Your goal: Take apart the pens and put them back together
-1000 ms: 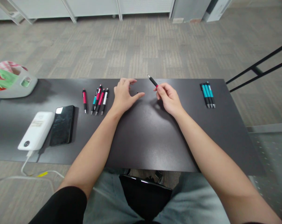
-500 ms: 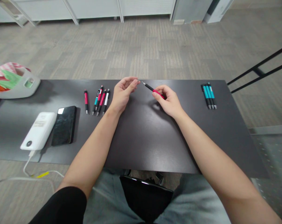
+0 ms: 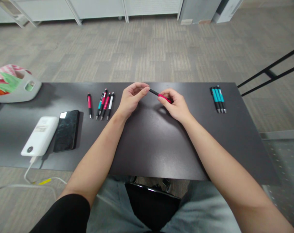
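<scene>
Above the desk, my right hand (image 3: 175, 104) grips a red pen (image 3: 154, 92) by its red barrel, with the black grip section pointing left. My left hand (image 3: 131, 97) pinches thumb and fingers at the pen's tip end, where a small silvery tip piece is mostly covered by the fingertips. Left of my left hand lies a loose group of pens (image 3: 105, 105), red, teal and white, and a single red pen (image 3: 89, 105) sits a little apart. Several teal pens (image 3: 217, 99) lie side by side at the right.
The dark desk (image 3: 156, 152) carries a white power bank (image 3: 40, 136) with a cable and a black phone (image 3: 67, 131) at the left. A white basket (image 3: 27, 85) with colourful contents stands at the far left. Black metal bars (image 3: 270, 74) rise beyond the right edge.
My left hand has moved slightly right, bringing the small tip piece onto the pen's end. The gap between them has closed, and the pen's bare narrow point is now covered.
</scene>
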`<state>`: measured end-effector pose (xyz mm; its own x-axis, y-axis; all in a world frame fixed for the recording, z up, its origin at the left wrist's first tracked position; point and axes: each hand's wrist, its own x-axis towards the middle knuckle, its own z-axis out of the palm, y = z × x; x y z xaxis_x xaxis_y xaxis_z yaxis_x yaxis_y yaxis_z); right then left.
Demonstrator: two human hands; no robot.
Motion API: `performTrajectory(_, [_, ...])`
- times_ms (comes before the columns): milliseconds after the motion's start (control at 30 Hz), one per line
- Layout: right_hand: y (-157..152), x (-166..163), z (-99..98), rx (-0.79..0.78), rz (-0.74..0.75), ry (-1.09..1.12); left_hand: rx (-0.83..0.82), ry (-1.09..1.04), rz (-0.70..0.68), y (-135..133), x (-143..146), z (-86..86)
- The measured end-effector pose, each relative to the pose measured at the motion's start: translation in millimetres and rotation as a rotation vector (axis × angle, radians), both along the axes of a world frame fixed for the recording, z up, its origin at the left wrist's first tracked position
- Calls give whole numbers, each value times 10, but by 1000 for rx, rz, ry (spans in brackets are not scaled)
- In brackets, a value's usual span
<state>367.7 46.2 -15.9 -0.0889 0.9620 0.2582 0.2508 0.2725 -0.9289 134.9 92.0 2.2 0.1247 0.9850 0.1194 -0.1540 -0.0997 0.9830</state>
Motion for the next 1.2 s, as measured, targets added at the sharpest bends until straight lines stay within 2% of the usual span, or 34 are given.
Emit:
performTrajectory(433, [9, -5, 16, -18, -15, 2, 21, 12, -29, -5, -1, -30])
performTrajectory(733, [-15, -16, 53, -29, 34, -10, 100, -3, -65, 19, -24, -107])
performTrajectory(1033, [-17, -4, 29, -49, 40, -22, 23, 7, -29, -10, 15, -41])
performTrajectory(1200, [-23, 0, 41, -79, 88, -65, 93, 1, -53, 11, -1, -99])
